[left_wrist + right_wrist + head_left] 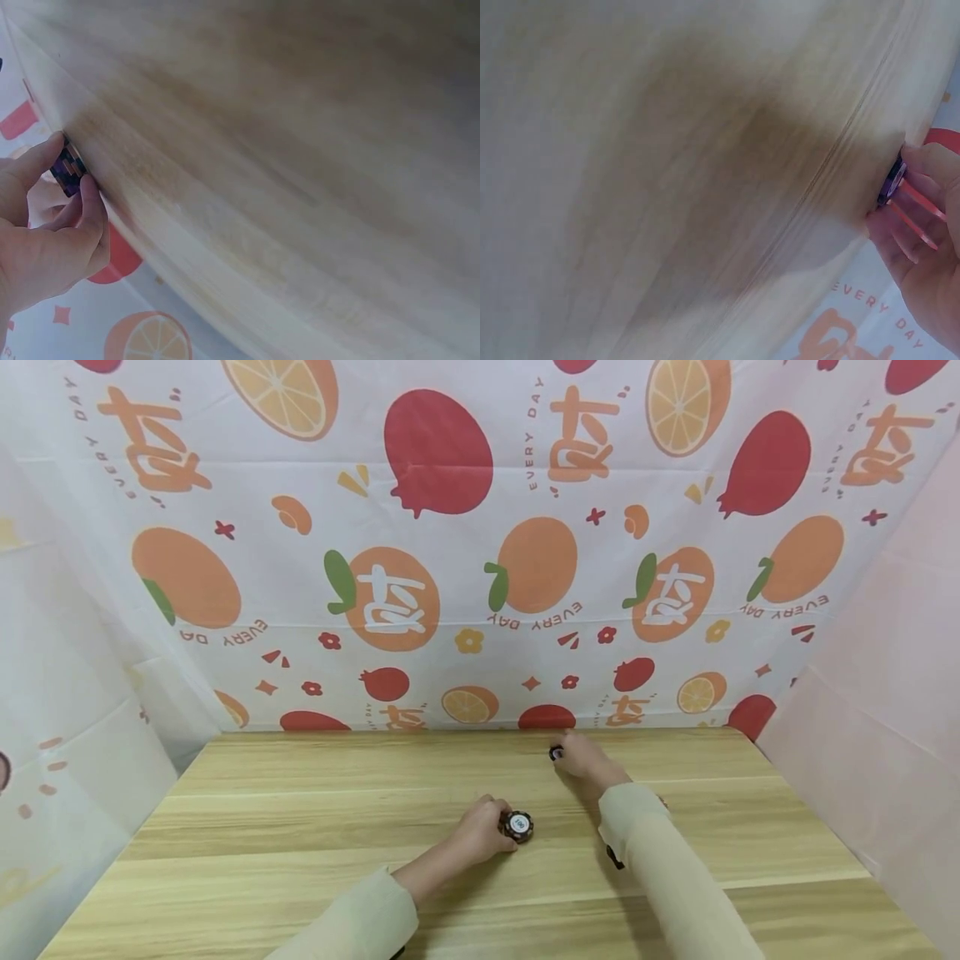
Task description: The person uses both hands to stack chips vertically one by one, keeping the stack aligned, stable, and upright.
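Right now the left hand (480,833) sits near the middle of the wooden table (300,827), its fingers curled round a small stack of poker chips (517,825); the top chip shows a white centre with a number on it. From the left wrist view the thumb and a fingertip pinch the striped edges of the stack (69,171), so the hold is closed on its sides.

Farther back, close to the table's far edge, the right hand (583,758) reaches to a single dark chip (556,752). The right wrist view shows fingertips touching that chip's rim (891,183), but whether they truly pinch it or only rest against it I cannot tell.

Such chips look rigid, smooth and light, and a stack would likely slide apart if squeezed unevenly. The rim seems the sensible place to take hold, with fingers on opposite sides; a lone chip lying flat probably needs tipping or dragging before a finger gets under it.
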`<state>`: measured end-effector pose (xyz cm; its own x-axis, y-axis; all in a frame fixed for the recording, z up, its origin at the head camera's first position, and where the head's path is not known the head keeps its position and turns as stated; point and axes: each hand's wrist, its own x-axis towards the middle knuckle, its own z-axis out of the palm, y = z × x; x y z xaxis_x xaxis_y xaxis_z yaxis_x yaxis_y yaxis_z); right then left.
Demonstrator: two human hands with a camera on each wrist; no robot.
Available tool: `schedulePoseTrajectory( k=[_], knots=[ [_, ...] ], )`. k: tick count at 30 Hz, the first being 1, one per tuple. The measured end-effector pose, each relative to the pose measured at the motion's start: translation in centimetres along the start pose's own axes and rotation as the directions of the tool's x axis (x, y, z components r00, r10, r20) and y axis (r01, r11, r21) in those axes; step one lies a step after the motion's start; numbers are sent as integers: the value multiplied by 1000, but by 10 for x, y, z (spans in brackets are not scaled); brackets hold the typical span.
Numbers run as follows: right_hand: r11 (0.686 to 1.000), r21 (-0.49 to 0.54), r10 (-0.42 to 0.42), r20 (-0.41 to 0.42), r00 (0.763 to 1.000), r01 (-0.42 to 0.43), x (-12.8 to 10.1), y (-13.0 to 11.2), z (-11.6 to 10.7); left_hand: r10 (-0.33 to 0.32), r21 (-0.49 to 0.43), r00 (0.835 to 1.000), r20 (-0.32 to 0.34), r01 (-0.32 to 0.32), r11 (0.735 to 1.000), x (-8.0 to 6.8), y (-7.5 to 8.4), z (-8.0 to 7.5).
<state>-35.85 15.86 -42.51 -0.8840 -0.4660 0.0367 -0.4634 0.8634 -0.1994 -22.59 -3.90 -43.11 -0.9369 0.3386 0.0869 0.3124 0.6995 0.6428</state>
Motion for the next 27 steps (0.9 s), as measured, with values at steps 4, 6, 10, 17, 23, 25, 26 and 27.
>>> schedulePoseTrajectory(
  k=[4, 6, 10, 17, 23, 25, 26, 27],
  knots=[
    [1000, 2, 2, -1, 1000, -2, 3, 1, -1, 2, 0, 1000, -2, -2, 1000, 1, 0, 0],
    [1000, 4, 6, -5, 1000, -6, 4, 1, -1, 3, 1, 1000, -7, -3, 1000, 1, 0, -1],
    [1000, 13, 28, -10, 1000, -27, 2, 1, 1, -1, -7, 1000, -4, 1, 1000, 1, 0, -1],
    [998, 62, 20, -32, 999, -18, -3, 1, 2, -6, -12, 1000, -4, 6, 1000, 0, 0, 1],
    [995, 93, -36, -65, 997, 42, -7, -2, 0, -2, -13, 1000, -6, 2, 1000, 0, 0, 0],
    [994, 100, -44, -66, 997, 51, -9, -3, 0, -3, -12, 1000, -5, 3, 1000, 0, 0, 1],
    [994, 96, -49, -64, 997, 55, -10, -4, -1, -3, -11, 1000, -5, 3, 1000, 0, 1, 1],
    [993, 101, -49, -60, 997, 55, -10, -5, -1, -2, -10, 1000, -5, 2, 1000, 0, 1, 1]
  ],
)
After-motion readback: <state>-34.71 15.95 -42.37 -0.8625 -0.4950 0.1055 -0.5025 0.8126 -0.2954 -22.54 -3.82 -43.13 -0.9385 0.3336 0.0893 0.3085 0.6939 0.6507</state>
